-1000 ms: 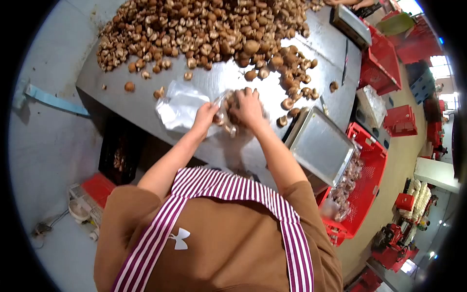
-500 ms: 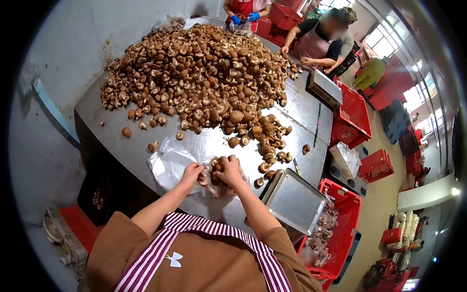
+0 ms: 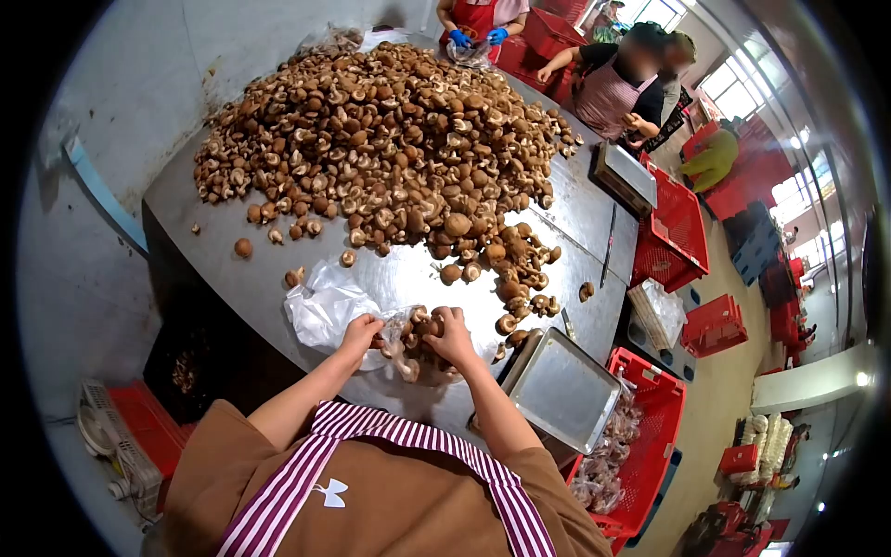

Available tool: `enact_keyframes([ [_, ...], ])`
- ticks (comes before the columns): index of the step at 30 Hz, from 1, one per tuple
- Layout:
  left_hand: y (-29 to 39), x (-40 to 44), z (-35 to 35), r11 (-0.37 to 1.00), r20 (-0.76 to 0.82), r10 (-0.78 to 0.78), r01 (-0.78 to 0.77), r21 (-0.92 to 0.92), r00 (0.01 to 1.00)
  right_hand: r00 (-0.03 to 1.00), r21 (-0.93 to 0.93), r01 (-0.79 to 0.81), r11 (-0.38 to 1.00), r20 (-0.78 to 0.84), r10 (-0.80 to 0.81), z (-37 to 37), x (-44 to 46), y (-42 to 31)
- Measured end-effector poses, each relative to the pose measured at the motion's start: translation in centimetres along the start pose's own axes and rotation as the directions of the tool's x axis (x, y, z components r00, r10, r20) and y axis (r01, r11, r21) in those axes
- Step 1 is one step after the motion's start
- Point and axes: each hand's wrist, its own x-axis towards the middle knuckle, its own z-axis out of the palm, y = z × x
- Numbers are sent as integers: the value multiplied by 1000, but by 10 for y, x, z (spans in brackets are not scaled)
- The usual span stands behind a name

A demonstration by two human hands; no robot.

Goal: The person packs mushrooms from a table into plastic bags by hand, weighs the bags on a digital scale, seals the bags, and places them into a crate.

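Note:
Between my hands a clear plastic bag [image 3: 399, 350] with brown shiitake mushrooms [image 3: 425, 327] in it rests on the metal table. My left hand [image 3: 361, 334] pinches the bag's left edge. On the other side my right hand [image 3: 451, 338] is closed around the bag's right side, its fingertips against the mushrooms; part of its grip is hidden. Left of the bag lies a stack of white plastic bags [image 3: 327, 304], crumpled and partly under my left forearm. A large heap of shiitake mushrooms [image 3: 371, 139] covers the far part of the table, with a loose trail running down toward my right hand.
A scale with a metal tray [image 3: 564, 390] stands right of my right arm. Beside it, a red crate [image 3: 657, 436] holds filled bags. Farther back are another scale [image 3: 626, 176] and more red crates [image 3: 673, 232]. Co-workers stand across the table, one wearing blue gloves [image 3: 497, 36].
My right hand has shifted slightly right and down, from over the mushrooms to the bag's side. My left hand still grips the edge. A co-worker across the table has moved both arms.

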Motion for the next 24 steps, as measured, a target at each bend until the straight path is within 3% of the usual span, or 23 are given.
enact_keyframes([
  [3, -2, 0, -4, 1000, -9, -17, 17, 1, 1000, 999, 111, -40, 993, -30, 43, -9, 0, -5],
  [7, -3, 1, -2, 999, 3, -36, 36, 9, 999, 999, 123, -23, 992, -38, 27, -20, 13, -9],
  [9, -3, 1, -1, 1000, 14, -31, 31, 4, 999, 997, 306, -74, 949, 51, 61, -18, 28, -4],
  [11, 1, 1, 2, 1000, 27, -14, 14, 7, 1000, 997, 270, -73, 960, 33, 67, -24, 41, -17],
  [13, 2, 1, 4, 1000, 29, -13, 13, 5, 999, 991, 480, -72, 874, -64, 117, -28, 55, -32],
  [14, 2, 2, 5, 1000, 32, -11, 11, 5, 999, 982, 289, 41, 956, -187, 15, -32, 61, -37],
  [15, 2, 1, 5, 1000, 31, -12, 12, 6, 999, 982, 291, 40, 956, -186, 15, -35, 63, -42],
  [17, 2, 0, 2, 1000, 26, -18, 18, 8, 999, 961, 110, 82, 991, -271, -49, -41, 61, -55],
  [24, -6, -7, -9, 998, 7, -43, 43, -41, 999, 972, 120, 31, 992, -235, -1, -33, 36, -38],
])
